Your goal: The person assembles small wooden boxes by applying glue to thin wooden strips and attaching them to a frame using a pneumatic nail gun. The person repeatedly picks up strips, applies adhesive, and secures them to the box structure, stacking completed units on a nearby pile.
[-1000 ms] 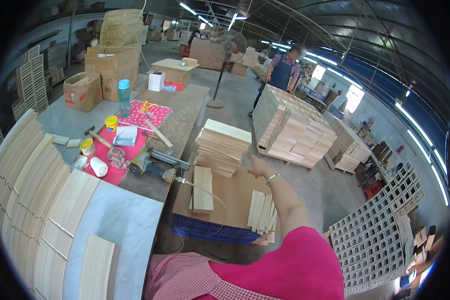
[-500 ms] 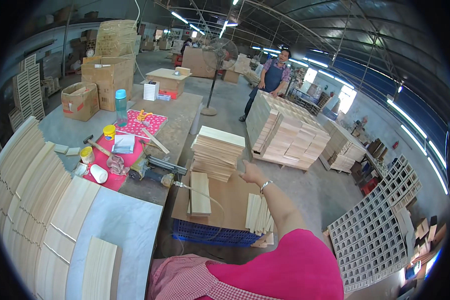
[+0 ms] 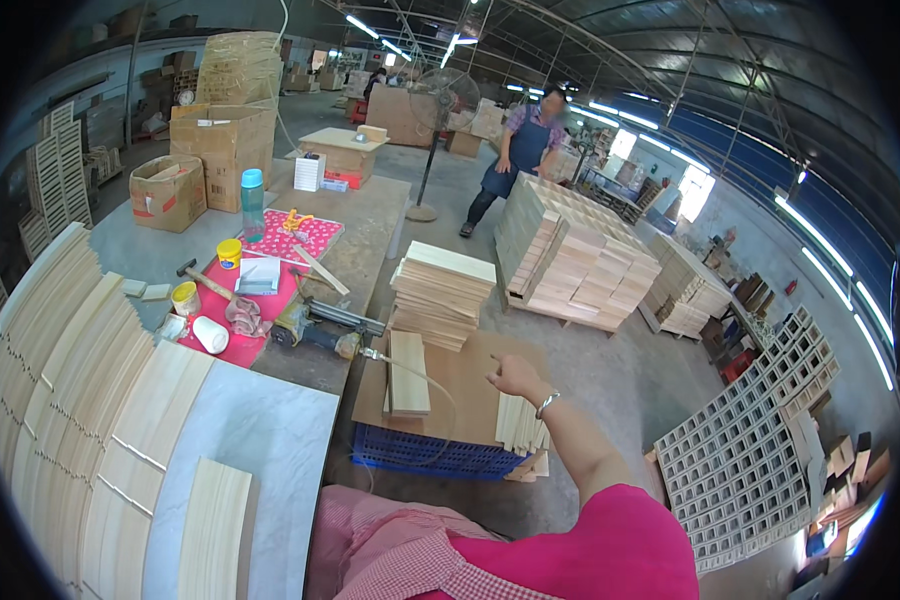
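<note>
My right hand point(image 3: 516, 376) hangs in the air above the right part of a brown board point(image 3: 470, 385) that lies on a blue plastic crate point(image 3: 420, 455). It holds nothing; the forefinger stretches forward and the other fingers look partly curled. Just below it on the board stand narrow wooden strips point(image 3: 520, 425). A tall stack of thin wooden boards point(image 3: 445, 300) rises beyond the hand. Left of that, a small pile of boards point(image 3: 408, 375) lies next to an air hose. My left hand is out of view.
On the workbench point(image 3: 370, 215) to the left lie a nail gun point(image 3: 320, 330), a hammer point(image 3: 205, 280) and a blue bottle point(image 3: 253, 205). Rows of wooden panels point(image 3: 80, 400) line its near side. A person in a blue apron point(image 3: 525, 145) stands behind a large wood stack point(image 3: 575, 255).
My right hand has come back and lower, away from the tall stack toward the narrow strips. The person in the apron has shifted left, and the view has tilted slightly.
</note>
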Demonstrator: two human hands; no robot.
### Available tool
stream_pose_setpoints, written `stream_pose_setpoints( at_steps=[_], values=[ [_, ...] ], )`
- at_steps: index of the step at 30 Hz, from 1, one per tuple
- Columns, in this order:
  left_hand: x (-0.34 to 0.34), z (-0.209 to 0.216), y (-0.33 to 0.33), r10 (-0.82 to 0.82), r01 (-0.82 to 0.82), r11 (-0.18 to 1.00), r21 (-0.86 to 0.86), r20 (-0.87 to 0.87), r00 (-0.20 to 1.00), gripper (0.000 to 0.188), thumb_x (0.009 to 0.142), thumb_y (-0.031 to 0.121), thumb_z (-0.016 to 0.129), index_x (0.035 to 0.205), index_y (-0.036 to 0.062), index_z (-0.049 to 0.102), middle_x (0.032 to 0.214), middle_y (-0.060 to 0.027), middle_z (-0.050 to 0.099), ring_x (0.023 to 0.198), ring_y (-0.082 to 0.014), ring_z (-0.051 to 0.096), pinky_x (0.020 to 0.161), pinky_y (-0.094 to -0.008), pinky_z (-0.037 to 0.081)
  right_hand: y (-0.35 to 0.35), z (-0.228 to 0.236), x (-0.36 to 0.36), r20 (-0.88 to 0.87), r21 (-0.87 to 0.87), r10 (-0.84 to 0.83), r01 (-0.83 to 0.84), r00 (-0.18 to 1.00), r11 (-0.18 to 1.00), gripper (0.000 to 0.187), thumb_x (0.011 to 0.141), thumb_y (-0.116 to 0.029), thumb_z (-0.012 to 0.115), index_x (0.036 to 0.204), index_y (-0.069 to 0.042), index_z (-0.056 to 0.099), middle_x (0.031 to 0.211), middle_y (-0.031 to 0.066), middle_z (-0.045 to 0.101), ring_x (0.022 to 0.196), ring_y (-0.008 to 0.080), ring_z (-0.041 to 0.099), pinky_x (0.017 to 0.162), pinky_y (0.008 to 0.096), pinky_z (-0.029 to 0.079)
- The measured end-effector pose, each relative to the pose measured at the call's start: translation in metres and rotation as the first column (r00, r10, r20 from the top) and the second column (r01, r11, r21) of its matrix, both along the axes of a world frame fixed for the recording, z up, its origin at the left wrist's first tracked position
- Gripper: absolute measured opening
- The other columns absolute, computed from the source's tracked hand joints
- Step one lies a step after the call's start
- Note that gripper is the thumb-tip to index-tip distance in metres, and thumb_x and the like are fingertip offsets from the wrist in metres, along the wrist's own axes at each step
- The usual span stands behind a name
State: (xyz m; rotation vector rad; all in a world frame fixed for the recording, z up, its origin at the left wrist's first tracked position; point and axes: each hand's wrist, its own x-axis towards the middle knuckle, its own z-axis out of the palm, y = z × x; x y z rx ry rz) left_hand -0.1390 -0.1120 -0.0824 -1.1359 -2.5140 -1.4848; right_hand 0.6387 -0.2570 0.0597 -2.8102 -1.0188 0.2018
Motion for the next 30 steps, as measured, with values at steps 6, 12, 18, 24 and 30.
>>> stream_pose_setpoints(
  at_steps=[6, 12, 18, 24, 30],
  values=[
    [-0.005, -0.012, 0.004, -0.003, 0.003, 1.000, 0.026, -0.005, 1.000, 0.036, 0.106, 0.013, 0.047, 0.131, -0.0113, 0.051, 0.130, -0.0292, 0.054, 0.119, -0.0394, 0.054, 0.105, -0.0458, 0.044, 0.014, 0.017, -0.022, 0.021, 0.125, 0.132, -0.133, 0.991, 0.983, 0.046, 0.087, -0.028, 0.069, 0.125, -0.003, 0.068, 0.093, 0.0168, 0.075, 0.091, 0.0349, 0.072, 0.085, 0.0455, 0.056],
    [-0.033, -0.039, 0.010, -0.012, 0.013, 0.996, 0.091, -0.005, 1.000, 0.035, 0.106, 0.014, 0.047, 0.130, -0.0109, 0.051, 0.129, -0.0287, 0.054, 0.117, -0.0391, 0.054, 0.104, -0.0459, 0.044, 0.059, 0.073, -0.014, 0.140, 0.361, 0.276, -0.309, 0.951, 0.880, 0.042, 0.088, -0.029, 0.069, 0.123, -0.006, 0.069, 0.091, 0.0129, 0.076, 0.083, 0.0314, 0.072, 0.076, 0.0410, 0.057],
    [-0.102, -0.129, 0.052, -0.044, 0.046, 0.982, 0.181, -0.013, 0.999, 0.035, 0.105, 0.014, 0.048, 0.130, -0.0106, 0.052, 0.128, -0.0283, 0.054, 0.116, -0.0388, 0.054, 0.103, -0.0459, 0.044, 0.092, 0.045, -0.035, 0.119, 0.492, 0.427, -0.427, 0.896, 0.758, 0.042, 0.089, -0.031, 0.068, 0.125, -0.009, 0.068, 0.096, 0.0121, 0.075, 0.079, 0.0300, 0.071, 0.073, 0.0406, 0.056],
    [-0.118, -0.150, 0.039, -0.085, 0.076, 0.965, 0.250, 0.026, 0.996, 0.035, 0.105, 0.014, 0.049, 0.129, -0.0102, 0.052, 0.127, -0.0279, 0.055, 0.115, -0.0385, 0.054, 0.102, -0.0459, 0.044, 0.077, -0.034, -0.093, -0.092, 0.554, 0.505, -0.377, 0.858, 0.742, 0.043, 0.091, -0.034, 0.068, 0.124, -0.007, 0.067, 0.094, 0.0118, 0.075, 0.081, 0.0292, 0.072, 0.076, 0.0400, 0.057],
    [-0.110, -0.153, 0.045, -0.106, 0.075, 0.954, 0.290, 0.094, 0.990, 0.034, 0.104, 0.014, 0.050, 0.128, -0.0098, 0.052, 0.126, -0.0274, 0.055, 0.114, -0.0381, 0.054, 0.102, -0.0459, 0.044, 0.045, -0.072, -0.095, -0.211, 0.459, 0.407, -0.277, 0.889, 0.844, 0.047, 0.091, -0.033, 0.069, 0.127, -0.003, 0.066, 0.094, 0.0144, 0.075, 0.087, 0.0290, 0.073, 0.082, 0.0401, 0.057]
  ],
)
